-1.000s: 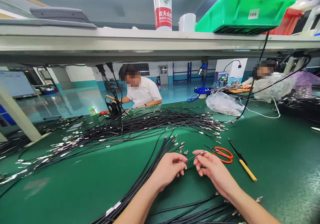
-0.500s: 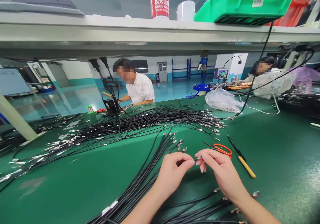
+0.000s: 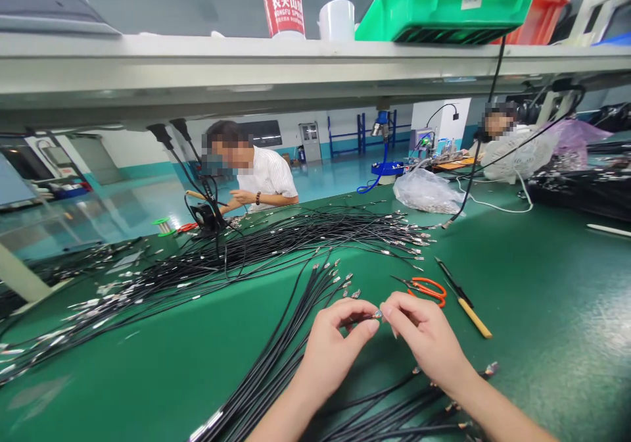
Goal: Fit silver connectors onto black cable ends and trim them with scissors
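Head view: risk noted, a loose pinch by the left hand or right hand could let the small metal crimp terminal slip among the black cable bundle on the green table. Terminal sits directly between both hands, the fingers closed on it in a tight pinch. Orange-handled scissors lie just beyond the right hand.

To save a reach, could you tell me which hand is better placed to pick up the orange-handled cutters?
Probably the right hand: it is nearer the orange-handled cutters than the left hand.
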The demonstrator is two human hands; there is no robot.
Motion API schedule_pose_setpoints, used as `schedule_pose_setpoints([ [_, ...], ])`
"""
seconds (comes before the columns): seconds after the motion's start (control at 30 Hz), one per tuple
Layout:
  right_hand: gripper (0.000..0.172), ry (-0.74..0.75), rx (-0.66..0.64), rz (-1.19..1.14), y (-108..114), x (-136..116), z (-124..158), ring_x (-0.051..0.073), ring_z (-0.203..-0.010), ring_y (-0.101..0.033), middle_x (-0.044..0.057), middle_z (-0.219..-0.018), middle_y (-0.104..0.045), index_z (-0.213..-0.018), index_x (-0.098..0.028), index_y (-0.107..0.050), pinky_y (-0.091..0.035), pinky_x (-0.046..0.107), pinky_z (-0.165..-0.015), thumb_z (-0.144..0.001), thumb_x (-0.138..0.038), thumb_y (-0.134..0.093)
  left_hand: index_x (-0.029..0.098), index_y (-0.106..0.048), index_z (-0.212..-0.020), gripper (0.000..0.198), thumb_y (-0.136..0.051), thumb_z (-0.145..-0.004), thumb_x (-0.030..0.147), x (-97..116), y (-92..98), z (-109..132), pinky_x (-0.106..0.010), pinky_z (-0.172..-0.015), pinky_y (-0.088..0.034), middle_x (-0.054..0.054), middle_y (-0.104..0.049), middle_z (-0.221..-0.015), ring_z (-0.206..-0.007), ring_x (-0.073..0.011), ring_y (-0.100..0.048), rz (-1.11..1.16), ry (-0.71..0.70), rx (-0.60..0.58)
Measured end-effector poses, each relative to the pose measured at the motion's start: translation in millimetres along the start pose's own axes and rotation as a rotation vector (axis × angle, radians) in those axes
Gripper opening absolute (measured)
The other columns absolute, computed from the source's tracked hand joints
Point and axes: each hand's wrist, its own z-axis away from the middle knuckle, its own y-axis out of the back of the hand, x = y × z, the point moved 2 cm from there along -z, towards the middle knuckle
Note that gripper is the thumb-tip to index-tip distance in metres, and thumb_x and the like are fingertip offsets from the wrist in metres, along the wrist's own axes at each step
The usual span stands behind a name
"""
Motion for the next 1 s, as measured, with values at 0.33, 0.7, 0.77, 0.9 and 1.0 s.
schedule_pose_setpoints([
  [0.33,0.033,-0.018,-0.035,0.021,-4,-1,4,0.011,-0.052,-0.038,-0.004,-0.052,-0.038,-0.053,-0.018,-0.038,-0.03,0.023,-0.052,-0.083,-0.031,-0.044,0.013,-0.064,-0.073,0.007,-0.058,-0.071,0.014,1,-2.9,2,-0.025,-0.074,-0.043,-0.004,-0.063,-0.075,-0.074,-0.0152,-0.055,0.038,0.004,0.014],
  [0.7,0.026,-0.15,-0.121,-0.161,-6,-4,3,0.009,-0.047,-0.034,-0.005,-0.046,-0.039,-0.054,-0.017,-0.046,-0.026,0.021,-0.048,-0.079,-0.025,-0.046,0.013,-0.061,-0.071,0.009,-0.061,-0.072,0.022,-3,-5.1,3,-0.023,-0.07,-0.042,-0.002,-0.06,-0.071,-0.069,-0.0127,-0.051,0.17,0.041,-0.025],
  [0.77,0.027,-0.127,-0.113,-0.149,-5,-4,2,0.009,-0.049,-0.035,-0.005,-0.047,-0.039,-0.054,-0.017,-0.045,-0.027,0.021,-0.05,-0.079,-0.026,-0.046,0.013,-0.061,-0.071,0.008,-0.06,-0.072,0.021,-2,-5.9,3,-0.023,-0.071,-0.042,-0.002,-0.06,-0.071,-0.07,-0.0132,-0.052,0.137,0.021,-0.028],
  [0.9,0.025,-0.123,0.055,-0.167,7,10,-4,0.009,-0.048,-0.035,-0.005,-0.049,-0.038,-0.058,-0.017,-0.049,-0.027,0.021,-0.047,-0.079,-0.03,-0.049,0.014,-0.063,-0.086,0.016,-0.059,-0.071,0.02,-7,-2.7,1,-0.025,-0.072,-0.042,-0.004,-0.062,-0.077,-0.072,-0.0148,-0.054,-0.049,-0.021,0.006],
  [1.0,0.025,-0.13,0.258,-0.174,19,26,-8,0.01,-0.047,-0.037,-0.003,-0.05,-0.042,-0.062,-0.017,-0.055,-0.029,0.022,-0.044,-0.075,-0.037,-0.056,0.015,-0.067,-0.077,0.014,-0.055,-0.074,0.021,-13,0.8,1,-0.025,-0.068,-0.04,-0.003,-0.063,-0.072,-0.069,-0.0156,-0.055,-0.306,-0.046,0.088],
])
